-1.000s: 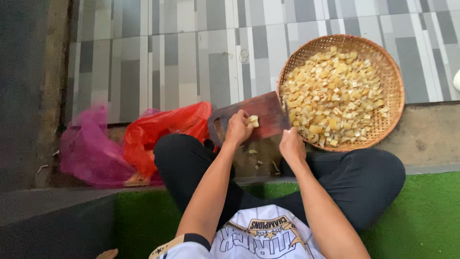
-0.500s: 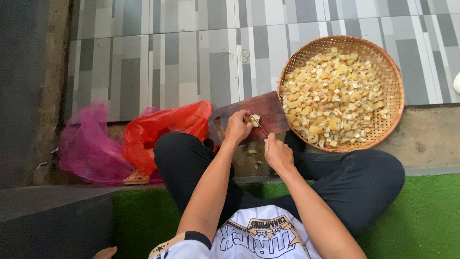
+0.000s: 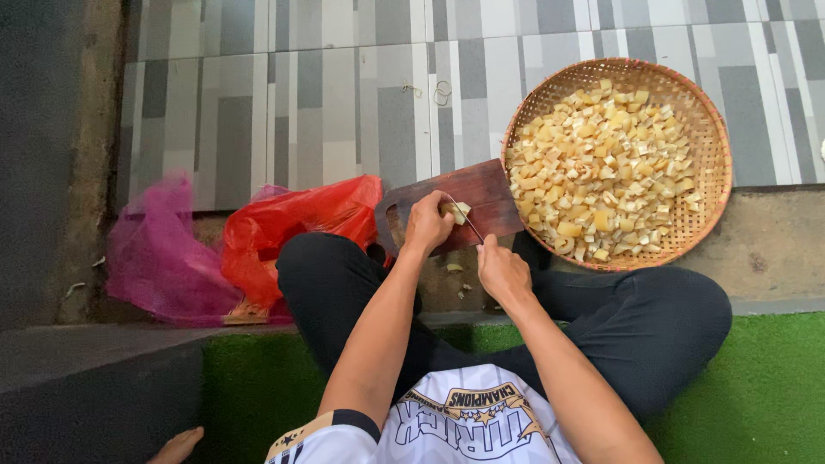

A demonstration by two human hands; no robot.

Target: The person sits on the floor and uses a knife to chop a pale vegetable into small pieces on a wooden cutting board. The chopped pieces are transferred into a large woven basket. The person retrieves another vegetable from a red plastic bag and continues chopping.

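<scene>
I note red plastic bag left of centre, touching magenta plastic bag. Rubber bands on grey striped floor tiles. Green artificial turf along bottom. Concrete ledge at right.

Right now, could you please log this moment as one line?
left hand: holds yellow piece on cutting board | right hand: knife | basket: pieces

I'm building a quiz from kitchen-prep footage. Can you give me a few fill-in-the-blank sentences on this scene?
1. The left hand holds a pale piece on a dark ____ cutting board.
2. The right hand holds a ____.
3. The cut pieces lie in a round woven ____.
4. Beside the red bag lies a ____ bag.

Missing words: wooden; knife; basket; pink
</scene>
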